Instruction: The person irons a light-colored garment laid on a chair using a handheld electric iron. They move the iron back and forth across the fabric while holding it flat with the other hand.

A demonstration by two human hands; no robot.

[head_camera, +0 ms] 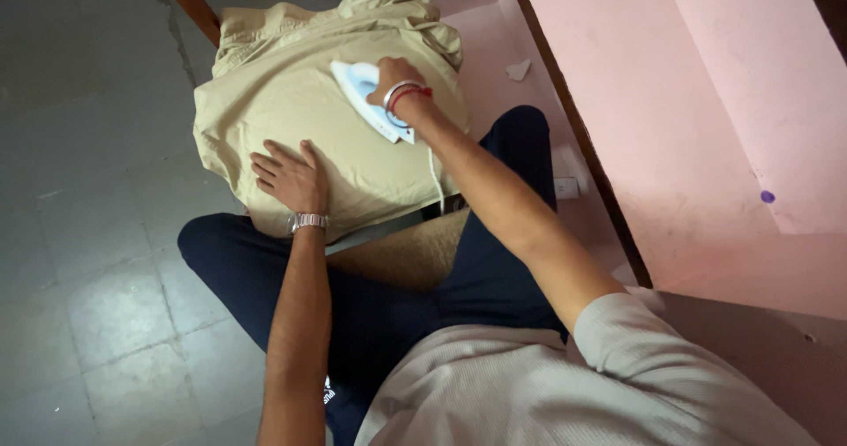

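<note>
Head view: right hand (399, 77) grips a white iron (369, 100) on beige cloth (291, 102); left hand (289, 177), open and flat, presses the cloth just below-left of the iron.

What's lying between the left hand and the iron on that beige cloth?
Nothing but bare beige cloth. In the head view, the left hand presses flat on it, and the white iron, held by the right hand, sits further up.

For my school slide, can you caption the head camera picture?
Right hand glides a white iron over a beige garment while the left hand presses it flat.
</note>
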